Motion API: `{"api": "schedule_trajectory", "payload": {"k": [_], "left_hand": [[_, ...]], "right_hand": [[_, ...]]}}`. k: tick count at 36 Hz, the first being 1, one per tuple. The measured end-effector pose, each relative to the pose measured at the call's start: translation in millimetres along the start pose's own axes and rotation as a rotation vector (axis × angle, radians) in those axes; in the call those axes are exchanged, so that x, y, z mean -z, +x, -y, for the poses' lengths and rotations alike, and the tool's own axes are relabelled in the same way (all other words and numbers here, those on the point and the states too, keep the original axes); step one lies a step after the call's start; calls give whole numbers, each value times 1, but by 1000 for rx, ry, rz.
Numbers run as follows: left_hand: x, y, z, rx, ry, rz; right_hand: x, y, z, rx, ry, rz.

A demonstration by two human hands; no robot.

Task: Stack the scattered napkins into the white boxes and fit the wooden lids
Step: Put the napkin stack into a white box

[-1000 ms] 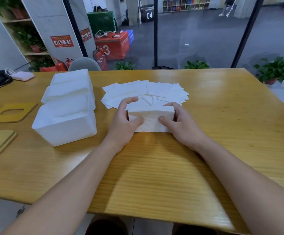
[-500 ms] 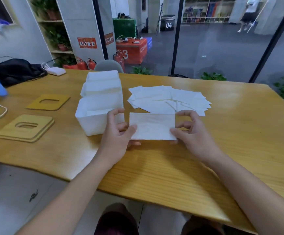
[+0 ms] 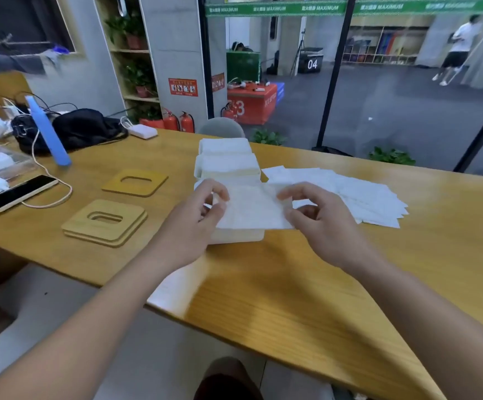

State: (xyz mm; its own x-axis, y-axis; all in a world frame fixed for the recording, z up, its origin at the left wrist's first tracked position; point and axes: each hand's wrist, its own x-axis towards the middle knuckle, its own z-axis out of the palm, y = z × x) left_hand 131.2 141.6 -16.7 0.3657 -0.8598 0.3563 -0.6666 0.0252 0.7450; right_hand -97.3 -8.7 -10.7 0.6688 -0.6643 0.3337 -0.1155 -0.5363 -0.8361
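Just left of the frame's centre, both hands hold a small stack of white napkins above the nearest white box. The left hand has its grip clamped on the stack's left edge, thumb and fingers pinching it; the right hand pinches the right edge the same way, though motion blur makes the exact finger placement hard to read. The stack appears to hover over the box's opening rather than lie inside it. Behind this box, toward the upper centre, stand two more white boxes in a row. The scattered napkins lie fanned on the table at centre right. Two wooden lids sit at centre left, the nearer one apparently stacked double, the farther lid lying single. A phone rests at the left edge.
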Motion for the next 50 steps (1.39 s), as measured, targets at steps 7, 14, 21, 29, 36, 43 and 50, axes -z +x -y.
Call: {"api": "schedule_trajectory", "payload": {"k": [7,14,21,29,36,43,50], "left_hand": [[27,49,19,37,240,20],[25,64,38,114,377,66],[17,68,42,136,492,127],[18,83,43,161,668,243],[19,90,33,150,856,276],[18,93,29,167,979,261],[-5,91,2,-108,919,61]], "right_hand": [[-19,62,8,38,-224,-21],[-33,87,-11,-19,-397,98],[-42,95,-16,74,-652,205],[-42,107,-14,71,-904,280],[-42,113,-12,-34,-853,433],[-32,107,-10,-21,-713,403],[0,83,-25,29,-356,123]]}}
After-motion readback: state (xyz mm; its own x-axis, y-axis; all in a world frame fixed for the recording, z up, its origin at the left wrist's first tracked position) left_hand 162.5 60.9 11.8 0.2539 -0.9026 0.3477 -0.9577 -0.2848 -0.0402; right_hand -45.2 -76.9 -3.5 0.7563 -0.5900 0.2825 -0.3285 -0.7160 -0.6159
